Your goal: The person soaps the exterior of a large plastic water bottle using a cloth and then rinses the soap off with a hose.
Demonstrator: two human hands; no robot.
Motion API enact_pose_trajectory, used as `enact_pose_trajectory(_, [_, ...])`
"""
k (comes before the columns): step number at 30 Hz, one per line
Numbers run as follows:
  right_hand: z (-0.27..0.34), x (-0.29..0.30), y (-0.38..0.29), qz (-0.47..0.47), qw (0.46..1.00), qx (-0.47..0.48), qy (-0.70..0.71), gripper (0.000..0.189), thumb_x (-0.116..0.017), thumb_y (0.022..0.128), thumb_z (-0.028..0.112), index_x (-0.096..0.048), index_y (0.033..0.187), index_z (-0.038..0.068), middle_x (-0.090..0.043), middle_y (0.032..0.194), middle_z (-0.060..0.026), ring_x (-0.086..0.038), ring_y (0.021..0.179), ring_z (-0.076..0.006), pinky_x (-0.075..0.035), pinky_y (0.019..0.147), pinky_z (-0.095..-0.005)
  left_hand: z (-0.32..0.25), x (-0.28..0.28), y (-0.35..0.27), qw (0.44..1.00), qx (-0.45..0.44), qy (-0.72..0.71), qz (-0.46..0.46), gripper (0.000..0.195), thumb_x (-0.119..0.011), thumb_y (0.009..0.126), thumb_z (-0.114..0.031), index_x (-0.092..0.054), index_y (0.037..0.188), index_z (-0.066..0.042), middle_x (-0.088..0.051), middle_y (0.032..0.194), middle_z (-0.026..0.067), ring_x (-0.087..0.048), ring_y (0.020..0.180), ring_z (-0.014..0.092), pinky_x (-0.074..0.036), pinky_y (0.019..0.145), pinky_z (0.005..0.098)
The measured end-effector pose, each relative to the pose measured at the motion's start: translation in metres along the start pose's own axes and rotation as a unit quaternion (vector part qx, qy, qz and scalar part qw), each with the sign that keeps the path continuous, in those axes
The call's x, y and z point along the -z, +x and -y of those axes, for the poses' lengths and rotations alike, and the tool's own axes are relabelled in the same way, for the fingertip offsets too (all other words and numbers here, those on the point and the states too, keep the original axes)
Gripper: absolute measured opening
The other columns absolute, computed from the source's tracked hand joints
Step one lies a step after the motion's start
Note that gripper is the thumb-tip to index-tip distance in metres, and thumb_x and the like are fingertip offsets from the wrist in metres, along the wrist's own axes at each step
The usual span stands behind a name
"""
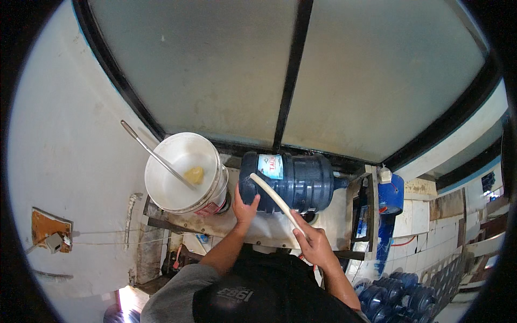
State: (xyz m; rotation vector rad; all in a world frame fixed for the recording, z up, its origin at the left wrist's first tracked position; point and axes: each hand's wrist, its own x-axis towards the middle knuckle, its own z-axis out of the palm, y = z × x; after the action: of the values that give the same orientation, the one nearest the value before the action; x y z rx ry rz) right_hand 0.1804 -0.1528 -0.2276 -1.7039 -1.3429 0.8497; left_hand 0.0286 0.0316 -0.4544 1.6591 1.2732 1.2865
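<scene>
A large blue plastic water bottle [301, 181] lies on its side on the wet work surface [258, 230], its neck to the right. My left hand [244, 209] grips the lower edge of its base end, thumb and fingers spread around it. In my right hand [311, 240] is a cream-coloured hose [274, 197], its tip over the base end of the bottle. Whether water runs from the tip is hard to tell. Left of the bottle stands a white plastic bucket [155, 187], tilted in view, containing a yellow lump [194, 175] and a metal rod [155, 155].
A frosted glass partition [218, 80] rises behind the bench. At its right end is a wooden frame [369, 214], with a blue container [391, 196] beyond. Several blue bottles [398, 296] stand low on the right. A socket adapter [53, 243] with a cord sits on the left wall.
</scene>
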Motion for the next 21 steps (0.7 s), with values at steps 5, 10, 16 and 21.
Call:
enact_pose_trajectory(5, [-0.007,-0.003,0.001,0.033,0.997,-0.064,-0.036,0.056,-0.058,0.101,0.014,-0.043,0.155,0.019,-0.069,0.08,-0.0216,-0.072,0.069,-0.0344,-0.055,0.068,-0.0389,0.074,0.014,-0.038,0.92,0.198,-0.281,0.19,0.084,-0.072,0.09,-0.052,-0.041,0.15,-0.001,-0.058,0.141,0.0163,-0.057,0.129,0.029,-0.042,0.11,0.0406])
enact_pose_trajectory(10, [-0.02,-0.006,-0.006,-0.029,0.999,-0.015,-0.021,0.054,-0.059,0.101,0.013,-0.046,0.153,0.017,-0.066,0.073,-0.0185,-0.059,0.057,-0.0127,-0.048,0.059,-0.031,0.055,0.009,0.03,0.845,0.338,-0.353,0.217,0.085,-0.068,0.091,-0.057,-0.042,0.149,-0.001,-0.057,0.141,0.0171,-0.053,0.132,0.027,-0.038,0.113,0.0387])
enact_pose_trajectory(16, [-0.01,0.006,-0.019,-0.05,0.997,-0.041,-0.034,0.052,-0.06,0.101,0.013,-0.049,0.152,0.016,-0.065,0.072,-0.0159,-0.057,0.057,-0.0111,-0.048,0.06,-0.0298,-0.039,-0.028,0.086,0.954,0.223,0.115,0.166,0.086,-0.081,0.077,-0.055,-0.054,0.134,0.004,-0.068,0.12,0.0266,-0.066,0.114,0.039,-0.05,0.097,0.0439])
enact_pose_trajectory(21, [-0.022,0.046,-0.058,-0.147,0.973,-0.173,-0.039,0.048,-0.055,0.103,0.012,-0.05,0.15,0.01,-0.068,0.127,-0.0238,-0.068,0.107,-0.0182,-0.052,0.093,-0.0332,-0.019,-0.033,0.088,0.963,0.229,0.039,0.134,0.065,-0.082,0.077,-0.047,-0.066,0.114,0.003,-0.073,0.103,0.0252,-0.072,0.098,0.039,-0.054,0.086,0.0452])
